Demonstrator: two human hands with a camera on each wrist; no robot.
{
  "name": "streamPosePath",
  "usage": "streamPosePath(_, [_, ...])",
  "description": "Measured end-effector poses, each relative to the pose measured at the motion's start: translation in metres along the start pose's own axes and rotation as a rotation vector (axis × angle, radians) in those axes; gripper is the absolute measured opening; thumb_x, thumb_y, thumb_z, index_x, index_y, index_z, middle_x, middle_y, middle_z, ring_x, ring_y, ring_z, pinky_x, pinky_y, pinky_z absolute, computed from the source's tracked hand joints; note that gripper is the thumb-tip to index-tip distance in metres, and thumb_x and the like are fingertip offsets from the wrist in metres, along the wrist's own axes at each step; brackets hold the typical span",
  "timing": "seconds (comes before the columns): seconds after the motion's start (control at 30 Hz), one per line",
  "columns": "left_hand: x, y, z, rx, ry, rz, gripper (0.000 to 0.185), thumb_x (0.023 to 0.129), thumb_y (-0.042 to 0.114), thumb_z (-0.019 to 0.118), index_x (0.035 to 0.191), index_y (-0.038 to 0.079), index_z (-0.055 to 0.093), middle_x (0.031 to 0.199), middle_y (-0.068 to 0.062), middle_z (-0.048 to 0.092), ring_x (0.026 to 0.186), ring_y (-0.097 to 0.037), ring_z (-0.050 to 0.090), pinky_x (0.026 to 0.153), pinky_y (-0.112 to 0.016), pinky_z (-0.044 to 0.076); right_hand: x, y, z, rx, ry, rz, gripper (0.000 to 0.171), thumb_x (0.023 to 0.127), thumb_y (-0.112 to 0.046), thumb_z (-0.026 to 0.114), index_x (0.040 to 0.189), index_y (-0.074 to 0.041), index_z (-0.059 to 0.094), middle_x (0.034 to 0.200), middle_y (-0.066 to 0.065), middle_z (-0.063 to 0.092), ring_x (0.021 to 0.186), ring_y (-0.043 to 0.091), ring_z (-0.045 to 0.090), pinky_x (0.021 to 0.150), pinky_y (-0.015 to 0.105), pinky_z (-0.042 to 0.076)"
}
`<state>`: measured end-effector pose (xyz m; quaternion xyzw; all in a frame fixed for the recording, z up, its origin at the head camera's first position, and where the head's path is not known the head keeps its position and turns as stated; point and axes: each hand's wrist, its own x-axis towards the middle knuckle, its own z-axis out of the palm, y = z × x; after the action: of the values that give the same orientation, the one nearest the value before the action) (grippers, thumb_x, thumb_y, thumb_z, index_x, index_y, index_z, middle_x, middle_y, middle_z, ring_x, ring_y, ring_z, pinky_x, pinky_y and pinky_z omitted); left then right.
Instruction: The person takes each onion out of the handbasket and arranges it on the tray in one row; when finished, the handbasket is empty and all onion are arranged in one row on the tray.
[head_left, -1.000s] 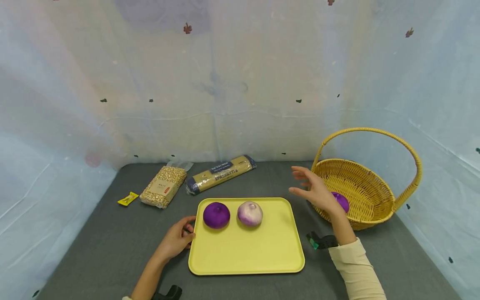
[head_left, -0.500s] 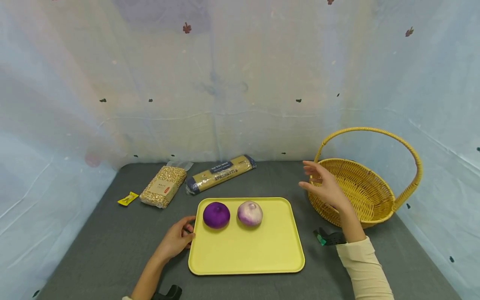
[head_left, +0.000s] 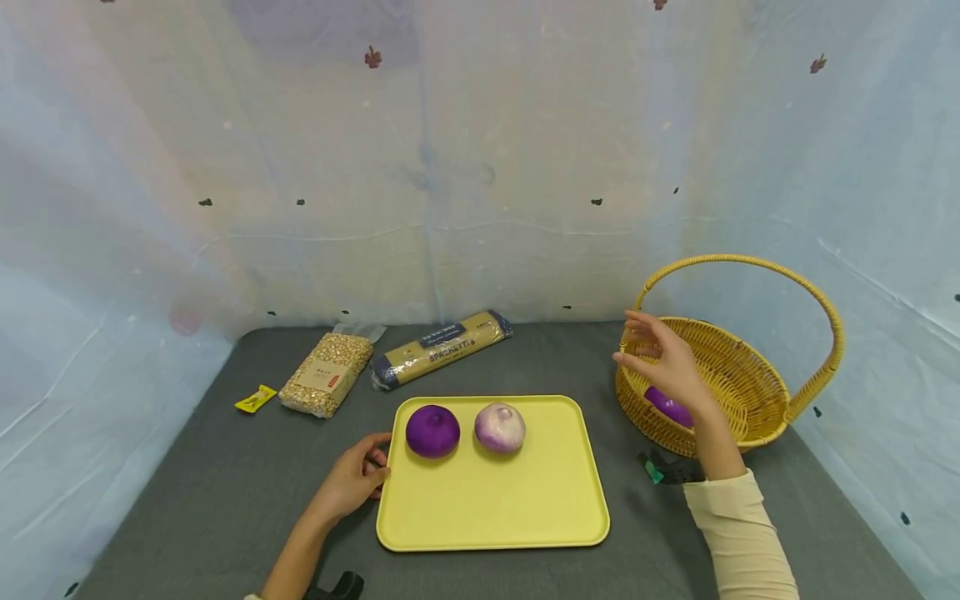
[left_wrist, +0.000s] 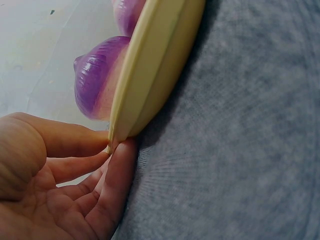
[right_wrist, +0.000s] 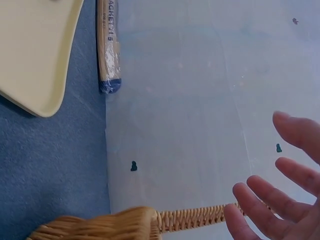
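My left hand [head_left: 348, 479] pinches the left rim of a yellow tray [head_left: 495, 512]; the left wrist view shows thumb and fingers on either side of that rim [left_wrist: 120, 117]. On the tray, towards its back, sit a dark purple onion [head_left: 432, 432] and a paler, whitish-purple onion [head_left: 500, 428], apart from each other. My right hand [head_left: 667, 367] hovers over the left side of a wicker basket [head_left: 738, 358], fingers spread and holding nothing. Another purple onion [head_left: 667, 408] lies inside the basket, partly hidden by that hand and wrist.
Behind the tray lies a pack of spaghetti [head_left: 442, 348]. A clear bag of pale grains or beans [head_left: 327, 375] and a small yellow packet [head_left: 256, 398] are at the left. The basket's tall hoop handle [head_left: 738, 259] arches up at the right. A pale curtain hangs behind the table.
My right hand has shifted right and slightly away, over the basket's left rim. The onion in the basket, hidden half a second ago, shows again. My left hand and the tray stay put.
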<state>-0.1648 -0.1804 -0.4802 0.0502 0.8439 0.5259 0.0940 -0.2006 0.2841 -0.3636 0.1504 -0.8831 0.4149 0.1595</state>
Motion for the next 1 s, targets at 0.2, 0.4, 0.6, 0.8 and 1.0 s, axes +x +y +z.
streamPosePath(0.2, [0.000,0.000,0.001,-0.009,-0.003,-0.001,0.047,0.085,-0.006,0.060,0.131,0.000,0.048,0.088,-0.009,0.051,0.062,-0.016,0.050,0.050,-0.029,0.049,0.001,0.005,-0.009,0.004,0.026,0.045,0.066,0.083,-0.016,0.071,0.140,-0.011,0.039,0.128,0.018,0.050,0.111,0.036,0.051,0.089,0.052,0.045])
streamPosePath(0.4, [-0.002,0.002,-0.001,-0.021,-0.014,0.006,0.047,0.086,-0.005,0.059,0.131,0.000,0.048,0.089,-0.009,0.051,0.062,-0.017,0.050,0.049,-0.029,0.049,0.000,0.003,-0.019,-0.028,0.023,0.061,0.066,0.085,-0.015,0.069,0.142,-0.010,0.037,0.128,0.018,0.050,0.111,0.037,0.052,0.089,0.053,0.044])
streamPosePath(0.6, [-0.001,0.002,-0.003,-0.022,-0.023,0.012,0.048,0.086,-0.004,0.060,0.131,0.000,0.047,0.089,-0.010,0.051,0.062,-0.017,0.050,0.050,-0.029,0.049,-0.001,0.004,-0.028,-0.041,0.036,0.074,0.067,0.086,-0.017,0.068,0.143,-0.013,0.035,0.130,0.018,0.049,0.111,0.037,0.051,0.089,0.053,0.043])
streamPosePath(0.8, [-0.003,0.006,-0.003,-0.013,-0.020,0.011,0.047,0.086,-0.006,0.058,0.131,-0.002,0.046,0.089,-0.011,0.051,0.062,-0.018,0.051,0.050,-0.030,0.049,-0.002,0.013,-0.031,-0.028,0.046,0.121,0.067,0.086,-0.021,0.068,0.143,-0.016,0.035,0.131,0.016,0.048,0.113,0.037,0.050,0.092,0.052,0.042])
streamPosePath(1.0, [-0.001,0.003,-0.003,-0.015,-0.024,0.006,0.047,0.086,-0.006,0.058,0.131,0.001,0.048,0.088,-0.009,0.050,0.062,-0.017,0.051,0.050,-0.029,0.049,-0.003,0.021,-0.034,-0.033,0.045,0.144,0.068,0.087,-0.023,0.067,0.145,-0.013,0.032,0.132,0.021,0.046,0.116,0.041,0.047,0.092,0.055,0.041])
